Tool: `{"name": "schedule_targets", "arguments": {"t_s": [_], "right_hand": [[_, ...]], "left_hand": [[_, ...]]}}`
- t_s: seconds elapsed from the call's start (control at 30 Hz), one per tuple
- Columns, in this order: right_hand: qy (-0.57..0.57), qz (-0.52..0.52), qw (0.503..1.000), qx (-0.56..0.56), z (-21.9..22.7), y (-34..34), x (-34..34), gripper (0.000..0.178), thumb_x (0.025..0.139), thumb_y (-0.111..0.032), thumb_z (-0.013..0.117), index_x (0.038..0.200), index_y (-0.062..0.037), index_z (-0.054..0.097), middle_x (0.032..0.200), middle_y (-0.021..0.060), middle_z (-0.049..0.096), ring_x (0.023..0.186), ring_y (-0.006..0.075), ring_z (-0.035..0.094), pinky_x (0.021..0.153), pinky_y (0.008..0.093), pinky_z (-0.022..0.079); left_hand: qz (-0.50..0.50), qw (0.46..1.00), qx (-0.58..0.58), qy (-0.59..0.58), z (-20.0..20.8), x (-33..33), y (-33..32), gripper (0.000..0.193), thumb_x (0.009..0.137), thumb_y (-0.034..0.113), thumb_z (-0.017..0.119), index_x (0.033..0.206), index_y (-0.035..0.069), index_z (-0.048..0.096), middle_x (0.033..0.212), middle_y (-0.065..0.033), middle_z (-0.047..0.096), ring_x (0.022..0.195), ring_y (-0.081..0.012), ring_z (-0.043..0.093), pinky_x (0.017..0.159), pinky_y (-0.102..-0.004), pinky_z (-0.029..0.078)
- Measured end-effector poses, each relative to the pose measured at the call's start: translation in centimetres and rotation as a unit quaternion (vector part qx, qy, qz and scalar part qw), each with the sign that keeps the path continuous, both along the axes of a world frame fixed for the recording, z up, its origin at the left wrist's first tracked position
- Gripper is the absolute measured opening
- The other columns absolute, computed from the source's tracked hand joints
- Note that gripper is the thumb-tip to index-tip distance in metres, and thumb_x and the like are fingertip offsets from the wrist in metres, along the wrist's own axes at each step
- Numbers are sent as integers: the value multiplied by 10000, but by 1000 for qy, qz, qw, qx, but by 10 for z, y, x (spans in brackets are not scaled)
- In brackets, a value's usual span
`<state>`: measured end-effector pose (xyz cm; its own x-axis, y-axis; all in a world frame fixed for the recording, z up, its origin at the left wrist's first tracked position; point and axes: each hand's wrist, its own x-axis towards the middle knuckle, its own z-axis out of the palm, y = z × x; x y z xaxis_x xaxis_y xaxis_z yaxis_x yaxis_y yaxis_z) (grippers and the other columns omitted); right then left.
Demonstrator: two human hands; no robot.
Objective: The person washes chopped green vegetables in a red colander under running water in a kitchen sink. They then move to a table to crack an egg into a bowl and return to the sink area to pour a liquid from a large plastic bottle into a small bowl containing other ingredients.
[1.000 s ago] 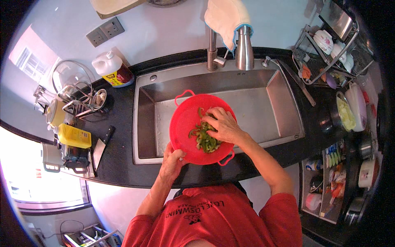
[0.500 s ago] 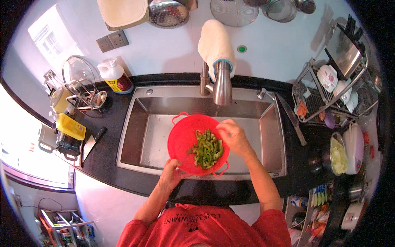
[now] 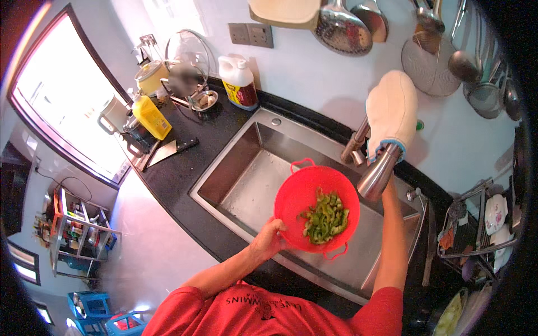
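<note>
My left hand [image 3: 269, 239] grips the near left rim of a red colander [image 3: 291, 201] with two loop handles, held over the sink [image 3: 240, 193]. Sliced green peppers [image 3: 327, 218] are heaped in the right part of its bowl. My right forearm [image 3: 394, 241] reaches up over the right side of the sink to the faucet [image 3: 376, 182]. The faucet head hides my right hand, so its fingers do not show. A cream cloth cover with a blue edge [image 3: 395, 109] sits over the faucet's upper part.
A knife [image 3: 430, 241] lies right of the sink, beside a dish rack [image 3: 476, 249]. Another knife [image 3: 174, 147], a yellow bottle [image 3: 150, 117] and a white jug [image 3: 237, 81] stand or lie on the left of the black counter [image 3: 188, 176]. Ladles and strainers [image 3: 428, 64] hang on the wall.
My right hand has left the peppers and gone up behind the faucet head. My left hand still holds the colander. The view has turned toward the left.
</note>
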<state>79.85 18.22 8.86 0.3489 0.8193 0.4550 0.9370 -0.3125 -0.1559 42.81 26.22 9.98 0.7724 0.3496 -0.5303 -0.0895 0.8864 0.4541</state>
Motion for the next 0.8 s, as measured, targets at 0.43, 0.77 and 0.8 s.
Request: {"name": "schedule_targets", "arguments": {"t_s": [0.43, 0.77, 0.8], "right_hand": [[-66, -73, 988, 122, 22, -27, -46, 236, 741, -38, 564, 975, -26, 538, 1089, 154, 486, 1009, 344, 476, 791, 444, 429], [43, 9, 995, -94, -4, -86, -147, 453, 716, -140, 631, 1143, -63, 501, 1105, 184, 442, 940, 335, 495, 788, 396, 446], [82, 3, 985, -149, -3, -84, -159, 497, 702, -144, 643, 1171, -93, 484, 1125, 197, 422, 958, 343, 490, 792, 402, 449]], "left_hand": [[-1, 1000, 28, 0, -26, 40, -19, 590, 653, 128, 568, 1221, 79, 415, 1231, -78, 478, 1077, -269, 500, 846, -471, 474], [-47, 997, 58, 34, -20, 40, -44, 538, 688, 75, 515, 1205, 85, 368, 1120, -98, 482, 1014, -267, 513, 768, -537, 492], [-40, 996, 67, 45, -18, 40, -44, 543, 687, 72, 513, 1207, 80, 357, 1117, -104, 480, 1012, -273, 512, 767, -543, 490]]}}
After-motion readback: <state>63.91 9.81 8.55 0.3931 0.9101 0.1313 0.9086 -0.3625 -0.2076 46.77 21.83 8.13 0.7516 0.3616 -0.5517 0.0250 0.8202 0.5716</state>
